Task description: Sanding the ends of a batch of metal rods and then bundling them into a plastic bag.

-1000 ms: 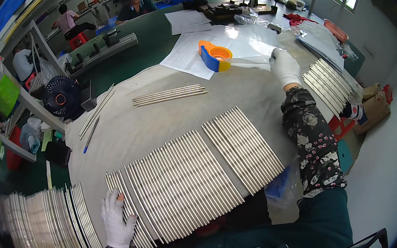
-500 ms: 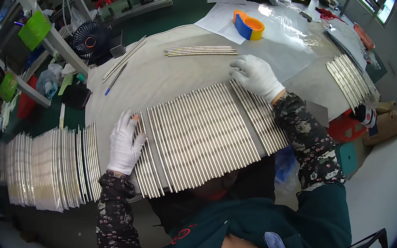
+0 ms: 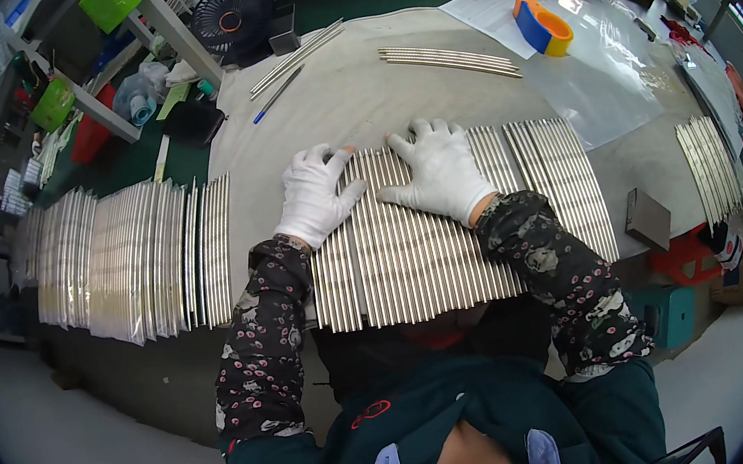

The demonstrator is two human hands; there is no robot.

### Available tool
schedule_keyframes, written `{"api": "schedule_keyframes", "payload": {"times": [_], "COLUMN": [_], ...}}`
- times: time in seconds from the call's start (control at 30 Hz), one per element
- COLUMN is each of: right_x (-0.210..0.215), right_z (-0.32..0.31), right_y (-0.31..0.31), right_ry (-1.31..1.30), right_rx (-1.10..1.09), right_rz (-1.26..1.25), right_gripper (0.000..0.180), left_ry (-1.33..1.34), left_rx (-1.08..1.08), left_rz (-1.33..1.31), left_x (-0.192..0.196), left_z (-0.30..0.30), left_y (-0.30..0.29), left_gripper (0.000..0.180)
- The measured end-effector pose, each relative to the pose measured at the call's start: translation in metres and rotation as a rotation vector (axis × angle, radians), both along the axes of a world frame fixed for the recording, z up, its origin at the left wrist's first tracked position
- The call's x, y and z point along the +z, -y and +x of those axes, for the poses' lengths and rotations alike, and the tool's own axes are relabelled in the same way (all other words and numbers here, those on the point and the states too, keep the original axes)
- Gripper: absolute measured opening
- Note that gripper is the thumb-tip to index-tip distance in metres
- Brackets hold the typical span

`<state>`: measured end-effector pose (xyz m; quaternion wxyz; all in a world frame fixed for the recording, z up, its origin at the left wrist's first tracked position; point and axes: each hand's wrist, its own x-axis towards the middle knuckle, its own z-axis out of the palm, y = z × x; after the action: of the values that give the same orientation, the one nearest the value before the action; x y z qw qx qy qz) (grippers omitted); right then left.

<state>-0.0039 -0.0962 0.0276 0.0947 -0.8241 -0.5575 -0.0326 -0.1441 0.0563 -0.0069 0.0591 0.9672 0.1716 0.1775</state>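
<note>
A row of slim silvery metal rods (image 3: 422,267) lies side by side in front of me, ends toward me. My left hand (image 3: 315,198), in a white glove with one bare fingertip, rests at the left edge of this row, fingers apart. Lying flat with spread fingers, my gloved right hand (image 3: 440,173) covers the upper middle of the row. A narrow gap sets off a few rods under my left hand from the main block. To the right, past another gap, is a further group of rods (image 3: 566,176), partly behind my right forearm.
Bagged rods (image 3: 107,269) stand at the left. Loose rods (image 3: 448,62), a blue-tipped pen (image 3: 278,95) and an orange-and-blue tape dispenser (image 3: 543,24) lie farther back. A dark block (image 3: 646,219) and more rods (image 3: 710,170) are at the right; a fan (image 3: 233,22) stands behind.
My right hand has moved left from the right-hand group onto the main block. My hands are closer together, and the gap beside the left rods is narrower. The view has shifted.
</note>
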Motion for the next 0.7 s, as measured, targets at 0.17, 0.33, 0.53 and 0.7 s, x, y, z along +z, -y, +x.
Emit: {"api": "schedule_keyframes", "payload": {"times": [0.17, 0.33, 0.53, 0.7], "right_x": [0.006, -0.001, 0.014, 0.033], "right_z": [-0.01, -0.025, -0.038, -0.049], "right_y": [-0.003, 0.016, 0.04, 0.14], "right_ry": [-0.014, -0.037, -0.074, -0.602], "right_rx": [-0.071, -0.063, -0.023, -0.14], "right_rz": [-0.066, -0.043, -0.041, 0.362], "right_gripper": [0.072, 0.076, 0.076, 0.037], "left_ry": [-0.019, -0.044, 0.029, 0.028], "left_rx": [0.023, 0.022, -0.033, -0.312], "left_rz": [-0.01, -0.014, -0.135, -0.314], "left_x": [0.008, 0.006, 0.009, 0.029], "left_z": [0.002, -0.015, -0.036, -0.105], "left_y": [0.007, 0.028, 0.038, 0.013], "left_gripper": [0.052, 0.054, 0.057, 0.073]}}
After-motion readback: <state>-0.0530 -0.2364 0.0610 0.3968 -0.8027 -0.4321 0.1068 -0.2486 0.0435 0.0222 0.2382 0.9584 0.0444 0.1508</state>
